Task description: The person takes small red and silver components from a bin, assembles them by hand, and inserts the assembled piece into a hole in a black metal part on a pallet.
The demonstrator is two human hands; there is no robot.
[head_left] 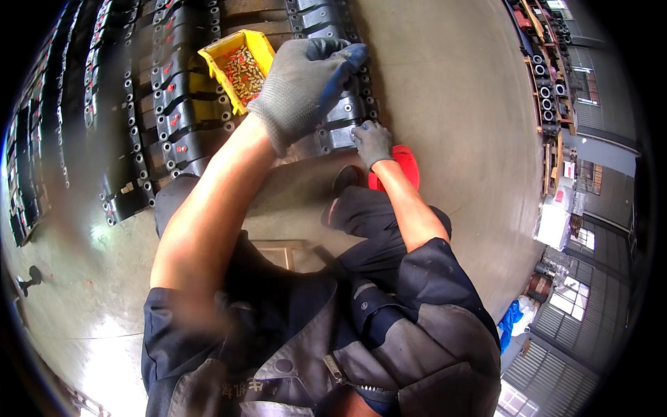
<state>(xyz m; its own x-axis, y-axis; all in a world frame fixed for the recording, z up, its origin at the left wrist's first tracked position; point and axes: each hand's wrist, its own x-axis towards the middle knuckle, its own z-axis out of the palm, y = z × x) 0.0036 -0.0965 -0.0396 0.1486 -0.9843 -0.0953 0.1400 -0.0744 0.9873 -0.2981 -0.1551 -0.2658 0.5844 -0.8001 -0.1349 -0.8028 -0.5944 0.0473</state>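
Pale characters (253, 388) stand on the dark jacket's (410, 340) chest.

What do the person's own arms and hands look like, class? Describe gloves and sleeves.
The left hand wears a grey, knit-textured glove with blue toward the fingertips; the right hand is gloved in grey too. The forearms are bare up to dark navy sleeves ending near the elbows; whether short or rolled is unclear.

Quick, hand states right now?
Left hand: fingers curled; full closure or anything held cannot be told.
Right hand: fingers bent at the black part's near end; grip cannot be told.
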